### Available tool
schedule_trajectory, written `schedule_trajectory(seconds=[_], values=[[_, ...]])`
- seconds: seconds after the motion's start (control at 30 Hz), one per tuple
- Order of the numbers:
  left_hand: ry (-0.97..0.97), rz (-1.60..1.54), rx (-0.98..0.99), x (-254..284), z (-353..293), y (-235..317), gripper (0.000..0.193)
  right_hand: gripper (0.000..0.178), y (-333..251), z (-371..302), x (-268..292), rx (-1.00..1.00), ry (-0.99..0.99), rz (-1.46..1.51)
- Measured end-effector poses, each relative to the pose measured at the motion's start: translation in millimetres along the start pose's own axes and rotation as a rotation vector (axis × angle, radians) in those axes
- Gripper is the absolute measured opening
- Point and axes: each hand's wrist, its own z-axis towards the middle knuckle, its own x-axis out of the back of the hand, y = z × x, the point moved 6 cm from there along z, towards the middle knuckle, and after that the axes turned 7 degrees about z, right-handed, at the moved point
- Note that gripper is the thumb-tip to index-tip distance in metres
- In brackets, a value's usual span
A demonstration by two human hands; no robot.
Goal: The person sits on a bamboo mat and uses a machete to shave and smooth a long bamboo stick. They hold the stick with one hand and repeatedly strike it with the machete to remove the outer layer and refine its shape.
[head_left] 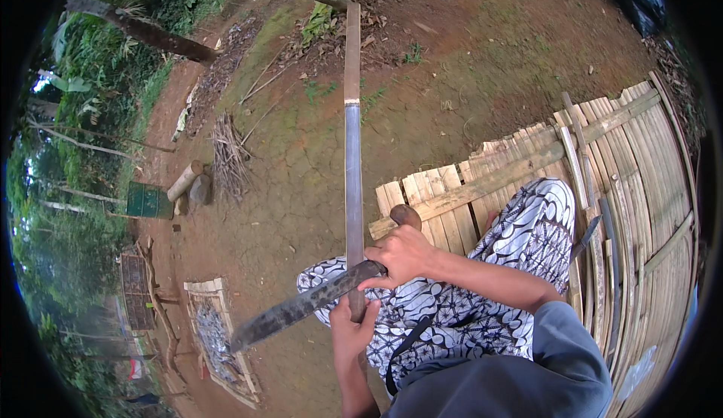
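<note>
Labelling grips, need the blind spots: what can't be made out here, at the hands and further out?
- Grip of the machete: head view, mostly covered by the right hand.
- Lower end of the long strip: head view, unclear behind the left hand.
- Contact between machete and strip: head view, machete covers the crossing.
- Grey pieces at lower left: head view, too small to identify.
- Black plastic: head view, cut off by fisheye rim.

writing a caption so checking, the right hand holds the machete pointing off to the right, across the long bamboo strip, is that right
Only the direction is wrong: the head view shows the right hand holding the machete pointing off to the left, across the long bamboo strip.
</note>
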Motion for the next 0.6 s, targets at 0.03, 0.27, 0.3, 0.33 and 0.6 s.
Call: schedule_trajectory(seconds=[0.03, 0.27, 0.3, 0.33, 0.6], values=[[-0.008, -0.020, 0.031, 0, -2, -5, 0.018, 0.059, 0, 0, -1, 0.013, -0.005, -0.008], [-0.015, -0.061, 0.045, 0, -6, 1, 0.022, 0.061, -2, -2, -5, 0.005, 0.005, -0.021], [-0.016, -0.043, 0.021, 1, -5, 8, 0.022, 0.061, -2, -1, -4, 0.001, 0.010, -0.016], [-0.004, -0.064, 0.063, 1, -7, 9, 0.023, 0.060, -2, -1, -3, 0.009, 0.017, -0.010], [0.038, -0.103, 0.050, 8, -9, 9, 0.023, 0.059, 1, 0, -2, 0.018, -0.011, -0.017]])
